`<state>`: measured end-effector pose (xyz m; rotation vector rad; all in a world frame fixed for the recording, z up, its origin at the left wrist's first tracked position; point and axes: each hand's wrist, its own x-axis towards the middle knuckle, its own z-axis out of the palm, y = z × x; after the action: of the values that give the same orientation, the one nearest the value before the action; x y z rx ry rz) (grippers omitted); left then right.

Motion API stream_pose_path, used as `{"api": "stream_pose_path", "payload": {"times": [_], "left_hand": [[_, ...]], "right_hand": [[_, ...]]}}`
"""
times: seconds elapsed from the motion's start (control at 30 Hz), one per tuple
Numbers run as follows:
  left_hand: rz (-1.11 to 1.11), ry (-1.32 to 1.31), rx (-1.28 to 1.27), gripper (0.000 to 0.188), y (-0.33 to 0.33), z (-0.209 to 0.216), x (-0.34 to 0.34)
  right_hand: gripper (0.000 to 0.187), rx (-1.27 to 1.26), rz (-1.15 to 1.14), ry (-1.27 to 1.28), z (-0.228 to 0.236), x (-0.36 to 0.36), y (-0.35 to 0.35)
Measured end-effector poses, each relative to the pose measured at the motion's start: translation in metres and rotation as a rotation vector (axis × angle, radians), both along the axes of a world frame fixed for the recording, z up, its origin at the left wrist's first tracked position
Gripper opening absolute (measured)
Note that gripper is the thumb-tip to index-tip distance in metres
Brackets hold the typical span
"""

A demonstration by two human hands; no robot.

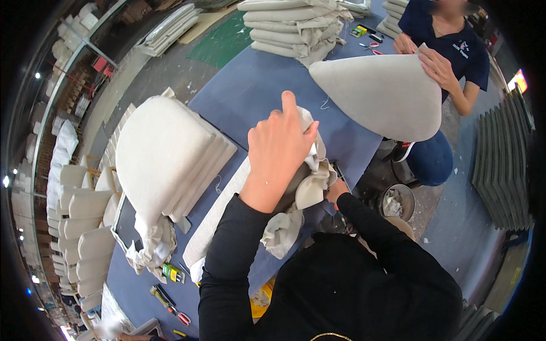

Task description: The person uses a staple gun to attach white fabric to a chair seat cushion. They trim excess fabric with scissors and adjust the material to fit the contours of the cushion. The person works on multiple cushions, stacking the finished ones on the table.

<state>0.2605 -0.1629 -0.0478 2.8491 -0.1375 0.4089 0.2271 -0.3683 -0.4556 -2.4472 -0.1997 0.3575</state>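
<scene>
Cream cloth (pixel 311 190), loose and rumpled into soft folds, lies at the near edge of the blue worktop (pixel 227 96), directly in front of the person in black sleeves (pixel 227 256). The left hand (pixel 278 139) lies back-up over this work, index finger straight, thumb spread and the others bent; it seems to press down to steady it, though the hidden palm leaves any grip unclear. The right hand (pixel 338 189) is low at the cloth's right edge, fingers apparently bent; whether it holds anything, I cannot tell. Beside the left forearm runs a pale, finely textured strip (pixel 213 219). Left of that, smooth padded panels (pixel 165 153) with rounded corners are stacked flat, probably to save space and protect their faces. A yellow-and-green box (pixel 173 273) and red-handled cutters (pixel 181 318) lie near the edge, apparently for easy reach. Farther off, a co-worker (pixel 449 51) holds up a broad, taut, curved panel (pixel 381 96) by its upper edge, perhaps to get at its rim. Beyond, more cream pieces (pixel 290 28) form a pile with cloth trailing from its side.
</scene>
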Motion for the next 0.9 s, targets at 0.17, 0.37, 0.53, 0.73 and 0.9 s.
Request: {"api": "stream_pose_path", "payload": {"times": [0.17, 0.37, 0.53, 0.73, 0.9], "left_hand": [[-0.021, 0.022, 0.041, 0.061, -0.012, -0.007, 0.030], [-0.025, 0.004, 0.090, 0.065, -0.004, -0.007, 0.034], [-0.029, -0.021, 0.002, 0.062, 0.017, 0.000, 0.009], [0.057, -0.062, -0.046, 0.060, 0.065, 0.007, -0.029], [0.034, -0.131, -0.076, 0.061, 0.068, -0.003, -0.017]], "right_hand": [[0.081, 0.066, 0.088, 0.173, -0.028, 0.015, -0.043], [0.086, 0.126, 0.051, -0.046, 0.001, -0.029, -0.039], [0.082, -0.223, 0.088, -0.127, -0.017, -0.039, -0.035], [0.128, -0.073, 0.182, 0.146, 0.006, -0.028, -0.098], [0.090, 0.126, 0.001, 0.224, 0.016, -0.044, -0.160]]}}
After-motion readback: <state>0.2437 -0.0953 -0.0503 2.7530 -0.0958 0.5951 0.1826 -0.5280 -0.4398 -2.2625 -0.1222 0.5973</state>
